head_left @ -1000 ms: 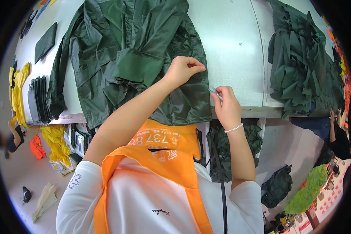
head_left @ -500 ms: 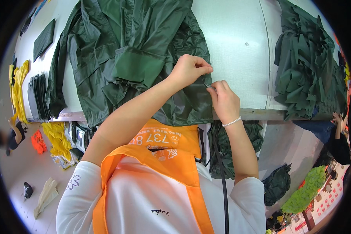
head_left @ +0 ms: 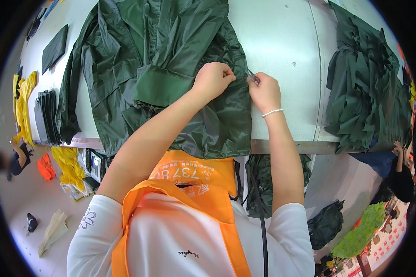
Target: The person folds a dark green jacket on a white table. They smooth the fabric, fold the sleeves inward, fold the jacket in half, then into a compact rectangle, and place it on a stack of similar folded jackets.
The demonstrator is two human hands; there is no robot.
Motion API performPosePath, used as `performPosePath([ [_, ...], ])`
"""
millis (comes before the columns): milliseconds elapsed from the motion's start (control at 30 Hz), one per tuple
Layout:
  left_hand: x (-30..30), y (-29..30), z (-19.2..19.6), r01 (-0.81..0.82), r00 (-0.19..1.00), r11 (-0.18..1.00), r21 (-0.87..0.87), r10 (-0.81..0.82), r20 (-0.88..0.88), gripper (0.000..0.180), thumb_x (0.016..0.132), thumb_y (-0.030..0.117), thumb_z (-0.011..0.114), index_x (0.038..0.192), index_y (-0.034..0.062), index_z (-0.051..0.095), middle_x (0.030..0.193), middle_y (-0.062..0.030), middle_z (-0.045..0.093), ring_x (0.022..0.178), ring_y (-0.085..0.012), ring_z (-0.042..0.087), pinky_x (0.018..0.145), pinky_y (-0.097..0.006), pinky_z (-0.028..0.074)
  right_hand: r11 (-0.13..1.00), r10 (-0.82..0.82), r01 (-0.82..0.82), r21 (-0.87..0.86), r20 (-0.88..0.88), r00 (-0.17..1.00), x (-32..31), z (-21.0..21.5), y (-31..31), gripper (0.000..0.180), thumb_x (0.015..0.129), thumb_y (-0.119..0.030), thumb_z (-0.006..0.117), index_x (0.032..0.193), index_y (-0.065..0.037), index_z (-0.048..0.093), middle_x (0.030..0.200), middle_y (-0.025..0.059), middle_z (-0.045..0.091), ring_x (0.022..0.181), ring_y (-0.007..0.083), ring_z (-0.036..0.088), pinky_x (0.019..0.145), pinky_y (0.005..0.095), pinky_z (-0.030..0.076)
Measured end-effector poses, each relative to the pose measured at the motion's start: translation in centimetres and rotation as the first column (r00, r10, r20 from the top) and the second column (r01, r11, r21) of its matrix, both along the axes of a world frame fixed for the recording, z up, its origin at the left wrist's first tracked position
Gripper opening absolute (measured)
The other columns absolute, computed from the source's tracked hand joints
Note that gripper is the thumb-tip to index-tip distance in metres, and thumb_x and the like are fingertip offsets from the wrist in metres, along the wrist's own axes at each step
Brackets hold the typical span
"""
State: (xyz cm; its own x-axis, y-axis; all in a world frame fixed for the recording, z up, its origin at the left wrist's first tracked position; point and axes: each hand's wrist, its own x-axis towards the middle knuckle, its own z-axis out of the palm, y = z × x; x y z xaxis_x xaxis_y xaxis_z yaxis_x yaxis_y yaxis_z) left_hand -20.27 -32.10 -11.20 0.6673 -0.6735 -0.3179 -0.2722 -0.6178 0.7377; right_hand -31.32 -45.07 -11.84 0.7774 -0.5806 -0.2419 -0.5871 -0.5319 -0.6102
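Note:
A dark green, shiny jacket (head_left: 115,87) lies spread over the white table, its lower edge reaching the table's front. Over the jacket's right part, my left hand (head_left: 214,79) is closed in a pinch; whatever lies between the fingertips is too small to make out. Just beyond the garment's right edge, my right hand (head_left: 265,91) is closed around small metal thread snips (head_left: 251,75). Their pointed tip angles up and left, at the jacket's edge. A paler green folded panel (head_left: 164,87) shows beside my left wrist.
Dark green cut pieces (head_left: 363,87) are heaped on the right of the white table (head_left: 286,41). At left are a folded green piece (head_left: 54,50), a dark stack (head_left: 46,116) and yellow garments (head_left: 25,104). A black cable (head_left: 262,221) hangs by my right side.
My left hand has drawn a little to the left, off the jacket's right edge. My right hand has moved up along that edge, and more of the thread snips shows.

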Motion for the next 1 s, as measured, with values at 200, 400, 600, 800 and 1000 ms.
performPosePath([
  [200,1.0,-1.5,-0.1,0.077,0.970,0.963,0.258,-0.132,0.203,0.016,0.075,0.021,0.067,0.086,0.0085,0.070,0.083,-0.0108,0.067,0.078,-0.0302,0.064,0.068,-0.039,0.050,0.985,0.058,-0.070,0.155,0.080,0.995,0.8,1.8,-2.8,0.023,0.086,-0.019,0.060,0.083,0.003,0.060,0.067,0.0151,0.059,0.059,0.0249,0.054,0.060,0.0339,0.045],
  [400,1.6,-2.4,-0.7,0.129,0.941,0.947,-0.293,-0.024,0.337,0.012,0.076,0.019,0.066,0.082,0.0103,0.070,0.083,-0.0066,0.067,0.078,-0.0285,0.063,0.067,-0.037,0.050,0.750,-0.036,-0.059,0.659,0.130,0.991,2.8,2.3,-3.0,0.025,0.090,-0.022,0.056,0.085,0.003,0.061,0.072,0.0039,0.062,0.064,0.0105,0.051,0.062,0.0283,0.044],
  [600,2.8,-2.7,-1.0,0.001,0.976,0.959,-0.282,0.060,0.208,0.012,0.076,0.020,0.065,0.079,0.0110,0.071,0.076,-0.0066,0.067,0.071,-0.0267,0.064,0.064,-0.037,0.051,0.769,0.089,-0.112,0.629,0.068,0.994,2.3,4.5,-3.0,0.026,0.092,-0.024,0.055,0.089,0.002,0.059,0.078,0.0040,0.062,0.069,0.0114,0.051,0.071,0.0278,0.044],
  [800,2.5,-2.3,-0.3,-0.036,0.989,0.961,-0.274,0.073,0.127,0.016,0.077,0.018,0.069,0.083,0.0035,0.070,0.075,-0.0110,0.067,0.068,-0.0232,0.064,0.064,-0.031,0.050,0.908,0.211,-0.194,0.372,-0.006,0.977,-3.9,3.6,-2.9,0.022,0.089,-0.022,0.060,0.091,0.000,0.054,0.081,0.0100,0.058,0.070,0.0182,0.056,0.068,0.0301,0.046],
  [1000,1.7,-2.3,0.3,-0.010,0.964,0.966,-0.258,0.078,0.253,0.020,0.078,0.022,0.070,0.080,0.0027,0.069,0.072,-0.0108,0.066,0.065,-0.0228,0.064,0.061,-0.031,0.049,0.904,0.324,-0.326,0.276,0.052,0.945,-5.1,3.5,-0.5,0.021,0.084,-0.018,0.065,0.091,-0.002,0.054,0.085,0.0121,0.060,0.071,0.0248,0.059,0.066,0.0327,0.048],
])
